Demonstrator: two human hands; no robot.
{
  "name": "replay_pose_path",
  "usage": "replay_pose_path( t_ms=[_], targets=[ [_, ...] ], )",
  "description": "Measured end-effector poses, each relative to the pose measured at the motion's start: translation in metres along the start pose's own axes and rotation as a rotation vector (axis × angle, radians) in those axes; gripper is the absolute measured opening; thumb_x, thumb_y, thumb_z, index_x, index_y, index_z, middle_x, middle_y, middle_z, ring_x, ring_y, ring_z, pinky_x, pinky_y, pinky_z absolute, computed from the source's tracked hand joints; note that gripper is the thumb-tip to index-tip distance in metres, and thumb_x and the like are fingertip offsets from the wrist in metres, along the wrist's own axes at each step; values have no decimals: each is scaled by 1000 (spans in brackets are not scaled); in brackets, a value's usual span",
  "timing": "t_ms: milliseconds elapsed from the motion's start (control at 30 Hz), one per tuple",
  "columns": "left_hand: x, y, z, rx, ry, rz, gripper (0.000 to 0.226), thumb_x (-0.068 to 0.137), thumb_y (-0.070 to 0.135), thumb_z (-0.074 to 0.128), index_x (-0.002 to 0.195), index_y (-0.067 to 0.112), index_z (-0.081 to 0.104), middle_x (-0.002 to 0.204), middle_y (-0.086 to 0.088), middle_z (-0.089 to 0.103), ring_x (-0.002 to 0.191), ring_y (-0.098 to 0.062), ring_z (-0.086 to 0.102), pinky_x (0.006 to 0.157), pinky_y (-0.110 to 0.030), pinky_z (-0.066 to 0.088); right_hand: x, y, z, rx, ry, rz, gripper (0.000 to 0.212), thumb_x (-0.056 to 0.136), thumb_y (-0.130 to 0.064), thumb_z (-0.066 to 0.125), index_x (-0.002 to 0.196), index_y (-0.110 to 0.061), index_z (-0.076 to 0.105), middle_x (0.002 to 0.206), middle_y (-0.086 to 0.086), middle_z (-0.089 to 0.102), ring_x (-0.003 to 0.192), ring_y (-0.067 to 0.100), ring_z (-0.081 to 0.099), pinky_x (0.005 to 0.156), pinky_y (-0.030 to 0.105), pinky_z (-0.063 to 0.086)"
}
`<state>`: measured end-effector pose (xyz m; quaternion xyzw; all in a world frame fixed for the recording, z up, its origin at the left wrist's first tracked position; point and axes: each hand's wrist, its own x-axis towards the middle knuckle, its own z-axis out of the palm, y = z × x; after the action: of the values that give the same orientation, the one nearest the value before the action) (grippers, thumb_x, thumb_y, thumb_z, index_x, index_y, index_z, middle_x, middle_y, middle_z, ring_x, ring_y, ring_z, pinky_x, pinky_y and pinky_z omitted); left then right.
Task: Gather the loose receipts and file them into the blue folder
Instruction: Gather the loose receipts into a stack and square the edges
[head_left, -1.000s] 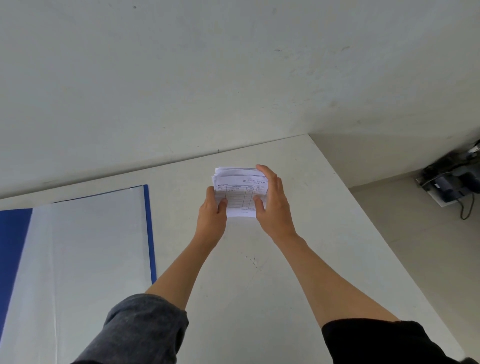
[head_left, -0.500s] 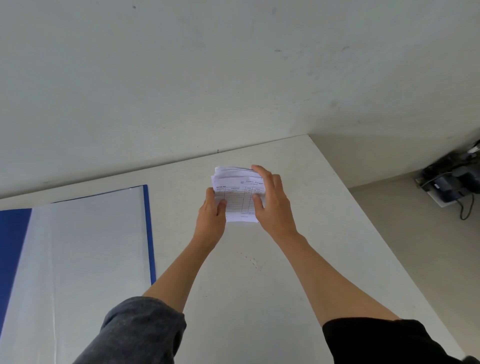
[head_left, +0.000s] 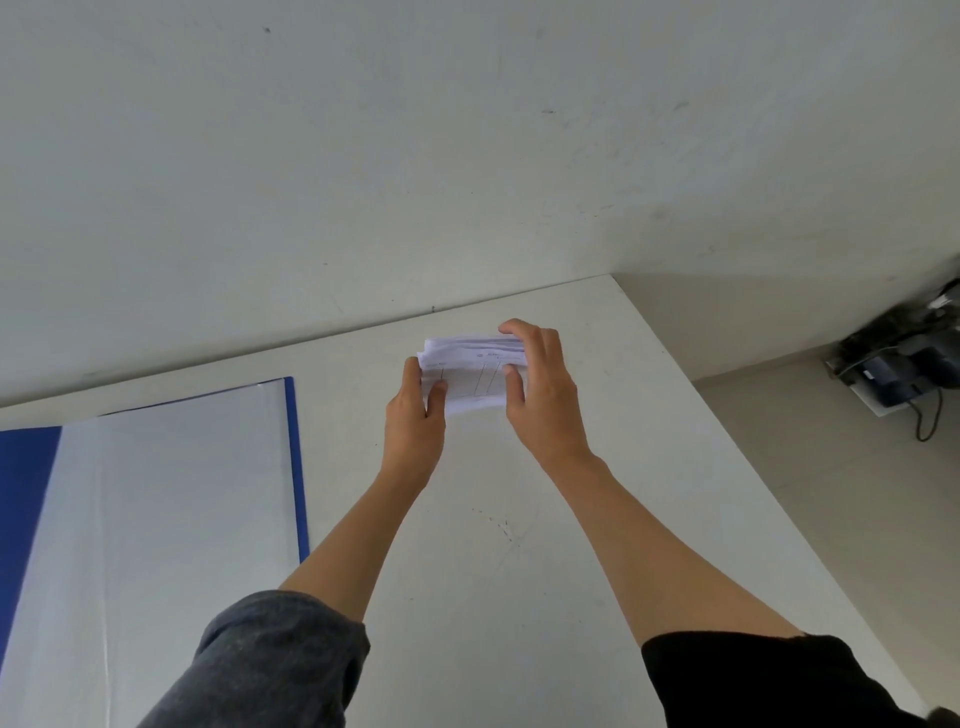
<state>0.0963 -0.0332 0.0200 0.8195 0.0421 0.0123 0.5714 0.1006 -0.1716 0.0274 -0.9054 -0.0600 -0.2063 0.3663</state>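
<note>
So, receipts (head_left: 472, 371) are one stack above the table (head_left: 519, 597), pinched by left hand (head_left: 415, 426) and right hand (head_left: 543, 400). Versus a second ago it's tipped flatter and blurred, so probably being squared. Folder (head_left: 156, 519) lies open, well left; filing not started.

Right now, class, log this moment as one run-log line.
left hand: grips receipts | right hand: grips receipts | blue folder: open on table, left of hands

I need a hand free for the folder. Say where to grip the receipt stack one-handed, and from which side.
Probably the right edge of the receipt stack, from the right, thumb on printed face, fingers behind, like the right hand; it's held tilted up, faces reachable.
</note>
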Motion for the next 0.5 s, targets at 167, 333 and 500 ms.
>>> replay_pose_path(
  t_ms=[167,333,500],
  targets=[
    [0,-5,1,7,-11,-31,24,98,15,38,122,13,40,101,1,53,84,-16,51,64,-19,41,-10,4,7,4,-48,7,42,94,-3,47,132,-19,47,123,10,45,99,21,58,75,26,55],
    [6,-5,2,15,-1,-79,18,98,17,37,113,9,41,102,-2,54,86,-19,49,64,-15,39,0,0,9,-22,-101,74,45,97,-7,42,138,-24,41,121,9,46,101,22,55,76,32,54],
    [11,-5,-1,68,-6,-90,18,97,17,35,103,4,46,78,-2,49,70,-19,42,53,-24,32,6,-4,6,18,-135,139,43,97,-7,39,137,-25,40,113,9,53,98,22,54,78,33,50]
  ],
)
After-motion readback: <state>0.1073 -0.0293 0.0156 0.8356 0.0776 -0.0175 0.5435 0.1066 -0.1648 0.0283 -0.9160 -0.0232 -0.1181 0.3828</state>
